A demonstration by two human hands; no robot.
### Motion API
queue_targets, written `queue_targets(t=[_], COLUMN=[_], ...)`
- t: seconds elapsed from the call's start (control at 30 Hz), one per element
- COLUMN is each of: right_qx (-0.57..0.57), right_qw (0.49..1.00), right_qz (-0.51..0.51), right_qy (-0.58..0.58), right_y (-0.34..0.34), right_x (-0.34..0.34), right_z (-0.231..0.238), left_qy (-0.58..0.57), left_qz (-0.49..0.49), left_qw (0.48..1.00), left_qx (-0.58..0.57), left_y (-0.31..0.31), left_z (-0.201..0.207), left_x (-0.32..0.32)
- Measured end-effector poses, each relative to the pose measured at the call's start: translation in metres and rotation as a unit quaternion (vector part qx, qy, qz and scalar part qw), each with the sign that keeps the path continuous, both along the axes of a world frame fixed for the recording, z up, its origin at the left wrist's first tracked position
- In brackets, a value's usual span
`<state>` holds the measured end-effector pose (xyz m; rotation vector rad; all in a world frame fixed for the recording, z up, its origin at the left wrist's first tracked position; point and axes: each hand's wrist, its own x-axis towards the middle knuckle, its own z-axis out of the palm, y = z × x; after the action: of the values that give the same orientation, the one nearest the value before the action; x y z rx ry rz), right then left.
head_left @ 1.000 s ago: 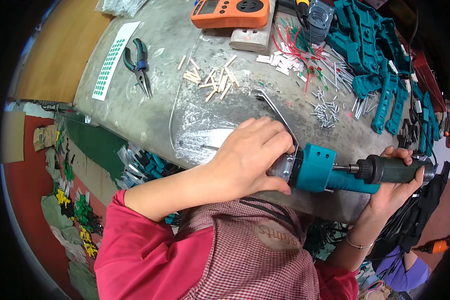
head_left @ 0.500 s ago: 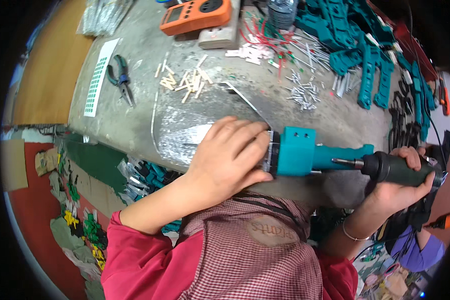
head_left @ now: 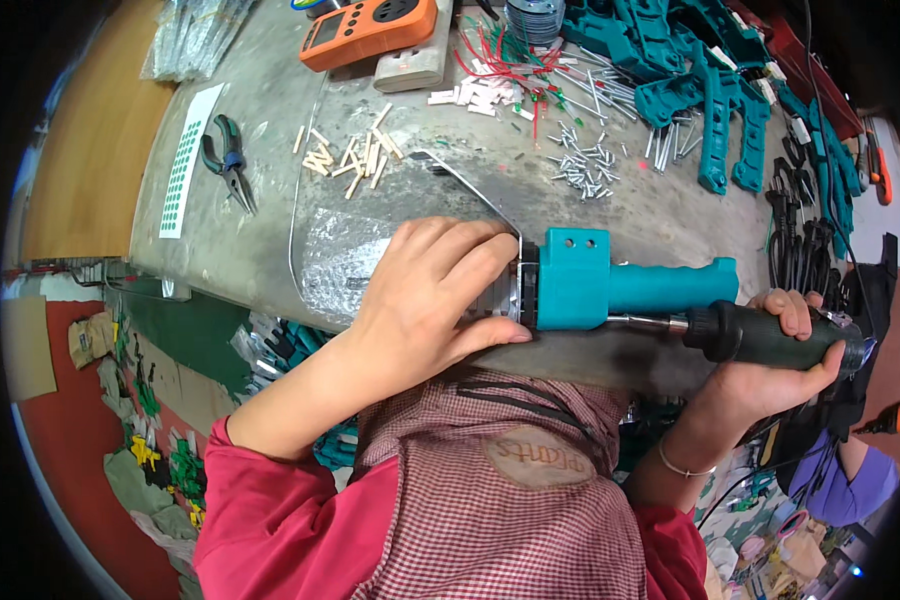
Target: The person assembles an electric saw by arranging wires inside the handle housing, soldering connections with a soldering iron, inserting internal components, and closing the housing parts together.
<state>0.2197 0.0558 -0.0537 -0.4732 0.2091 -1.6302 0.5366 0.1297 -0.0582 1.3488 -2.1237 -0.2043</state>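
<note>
A bare lane of worktop (head_left: 268, 165) opens between the pliers (head_left: 232, 162) and the scattered pale sticks (head_left: 373, 158), while to the right a bent metal strip (head_left: 475, 194), heaped screws (head_left: 582, 165), red wires (head_left: 510, 62) and piled teal casings (head_left: 715, 130) crowd the surface, obstructing passage across it.

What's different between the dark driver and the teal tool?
The dark driver is in the right hand; the teal tool is in the left hand. The dark driver ends in a slim metal bit; the teal tool has a boxy head. Both lie roughly sideways.
</note>
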Motion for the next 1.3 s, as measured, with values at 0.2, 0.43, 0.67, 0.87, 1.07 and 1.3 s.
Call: queue_targets(t=[0.2,0.43,0.67,0.87,1.07,1.3], right_qx=[0.011,0.035,0.037,0.031,0.062,0.057], right_qw=[1.000,0.999,0.998,0.999,0.997,0.997], right_qz=[-0.010,-0.014,-0.051,-0.024,-0.015,-0.010], right_qy=[0.007,-0.001,0.006,0.001,-0.048,-0.045], right_y=[-0.002,-0.005,0.000,-0.001,-0.002,-0.001], right_x=[-0.002,-0.013,-0.002,0.002,0.005,0.010], right_z=[-0.002,-0.012,-0.003,-0.007,-0.006,-0.008], left_qy=[-0.013,-0.022,-0.029,-0.031,-0.026,-0.014], left_qz=[-0.003,0.005,0.002,0.005,-0.001,-0.001], left_qw=[1.000,0.998,0.998,0.998,0.999,0.999], left_qx=[0.021,0.052,0.049,0.047,0.047,0.045], left_y=[0.000,0.001,0.002,0.002,0.001,0.002], left_z=[0.000,0.002,0.000,0.001,-0.001,-0.002], left_x=[0.004,0.000,0.000,-0.001,-0.004,-0.006])
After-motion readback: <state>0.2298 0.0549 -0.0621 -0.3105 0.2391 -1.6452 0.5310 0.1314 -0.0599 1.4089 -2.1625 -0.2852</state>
